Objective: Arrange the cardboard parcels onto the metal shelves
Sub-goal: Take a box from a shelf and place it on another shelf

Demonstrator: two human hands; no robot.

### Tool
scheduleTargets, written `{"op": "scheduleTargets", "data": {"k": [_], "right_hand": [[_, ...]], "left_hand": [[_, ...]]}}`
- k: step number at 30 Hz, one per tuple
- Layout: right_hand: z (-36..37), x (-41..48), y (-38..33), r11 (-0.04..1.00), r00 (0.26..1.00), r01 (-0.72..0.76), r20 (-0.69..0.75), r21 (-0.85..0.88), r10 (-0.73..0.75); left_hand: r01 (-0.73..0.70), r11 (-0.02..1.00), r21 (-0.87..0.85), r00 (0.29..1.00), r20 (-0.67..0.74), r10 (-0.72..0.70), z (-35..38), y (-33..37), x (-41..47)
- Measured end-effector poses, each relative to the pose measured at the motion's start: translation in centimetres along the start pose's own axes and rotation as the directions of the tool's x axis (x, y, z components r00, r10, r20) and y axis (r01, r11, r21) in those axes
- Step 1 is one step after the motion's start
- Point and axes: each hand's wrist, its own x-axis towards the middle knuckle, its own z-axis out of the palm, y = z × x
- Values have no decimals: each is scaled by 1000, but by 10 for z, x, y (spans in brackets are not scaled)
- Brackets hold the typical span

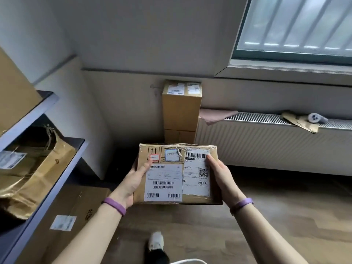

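Observation:
I hold a flat cardboard parcel (171, 159) with white shipping labels in front of me, above the floor. My left hand (136, 180) grips its left side and my right hand (221, 174) grips its right side. The metal shelves (62, 174) stand at the left, to the left of the parcel. A crumpled brown paper parcel (38, 174) lies on the middle shelf and a cardboard box (13, 92) sits on the shelf above. Another labelled box (64, 220) sits on the lowest level.
A tall cardboard box (181, 105) stands on a lower box against the back wall. A radiator (266, 143) runs along the right under a window, with torn cardboard and a tape roll (316, 118) on top. My foot (156, 242) is on the wooden floor.

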Motion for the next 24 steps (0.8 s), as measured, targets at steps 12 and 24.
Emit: {"op": "scheduleTargets", "data": {"k": [12,24], "right_hand": [[25,251,5,992,987,-120,-106,38,124],[9,416,112,942,927,-321,-172,102,334]], "left_hand": [[124,992,27,992,36,-125,-26,76,265],[313,949,42,950,-18,-312,-39,25,456]]}}
